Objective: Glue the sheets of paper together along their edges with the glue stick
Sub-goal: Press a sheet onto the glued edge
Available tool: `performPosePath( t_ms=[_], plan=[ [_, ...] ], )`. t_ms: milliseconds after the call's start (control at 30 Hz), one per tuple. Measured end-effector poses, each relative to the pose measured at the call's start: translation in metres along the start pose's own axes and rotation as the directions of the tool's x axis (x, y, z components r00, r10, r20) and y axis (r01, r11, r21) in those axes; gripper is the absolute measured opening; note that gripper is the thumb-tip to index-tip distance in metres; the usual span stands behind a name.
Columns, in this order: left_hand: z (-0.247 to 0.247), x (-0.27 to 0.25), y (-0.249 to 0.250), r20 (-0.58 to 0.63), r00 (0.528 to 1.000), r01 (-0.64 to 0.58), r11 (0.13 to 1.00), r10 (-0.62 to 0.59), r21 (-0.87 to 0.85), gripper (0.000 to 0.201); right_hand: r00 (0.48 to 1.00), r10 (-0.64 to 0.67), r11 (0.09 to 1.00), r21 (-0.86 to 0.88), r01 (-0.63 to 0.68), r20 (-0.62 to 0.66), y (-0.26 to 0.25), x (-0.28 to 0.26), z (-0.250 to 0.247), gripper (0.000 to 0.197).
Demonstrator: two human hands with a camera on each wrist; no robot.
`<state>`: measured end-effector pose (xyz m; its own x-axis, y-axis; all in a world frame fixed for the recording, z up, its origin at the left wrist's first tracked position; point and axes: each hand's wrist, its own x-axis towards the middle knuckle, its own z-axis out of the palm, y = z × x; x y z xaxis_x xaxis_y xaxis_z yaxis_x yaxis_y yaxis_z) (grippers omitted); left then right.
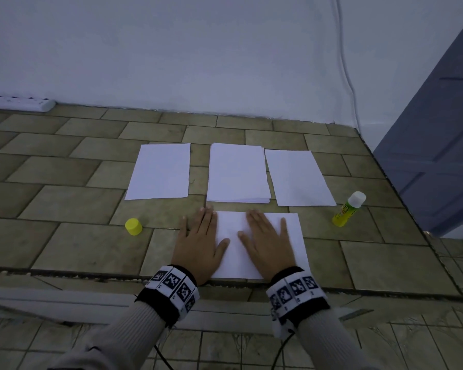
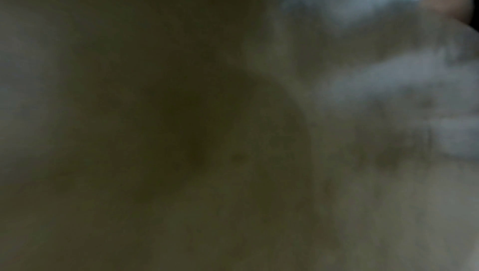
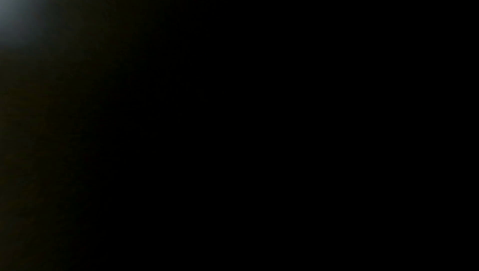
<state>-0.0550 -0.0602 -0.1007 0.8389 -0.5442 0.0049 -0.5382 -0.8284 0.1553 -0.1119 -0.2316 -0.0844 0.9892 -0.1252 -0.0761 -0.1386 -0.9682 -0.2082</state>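
Observation:
A white sheet of paper (image 1: 235, 252) lies on the tiled floor right in front of me. My left hand (image 1: 198, 236) lies flat with straight fingers over its left edge. Flat on the sheet's middle and right part presses my right hand (image 1: 267, 241). Beyond it lie a single sheet (image 1: 161, 172) at the left, a stack of sheets (image 1: 237, 173) in the middle and another sheet (image 1: 298, 178) at the right. The uncapped yellow-green glue stick (image 1: 349, 208) lies at the right, white tip up. Its yellow cap (image 1: 133, 227) stands at the left. Both wrist views are dark or blurred.
A white wall rises behind the papers. A white power strip (image 1: 24, 102) lies at the far left by the wall, and a white cable (image 1: 348, 70) hangs down it at the right. A blue-grey door (image 1: 439, 145) stands at the right. A step edge (image 1: 91, 275) runs under my wrists.

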Motion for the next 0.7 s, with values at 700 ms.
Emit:
performPosePath(
  t_ms=[700],
  plan=[
    [0.001, 0.0, -0.004, -0.011, 0.999, -0.041, 0.999, 0.041, 0.025, 0.079, 0.993, -0.115, 0.992, 0.043, 0.116, -0.019, -0.041, -0.006, -0.003, 0.096]
  ],
)
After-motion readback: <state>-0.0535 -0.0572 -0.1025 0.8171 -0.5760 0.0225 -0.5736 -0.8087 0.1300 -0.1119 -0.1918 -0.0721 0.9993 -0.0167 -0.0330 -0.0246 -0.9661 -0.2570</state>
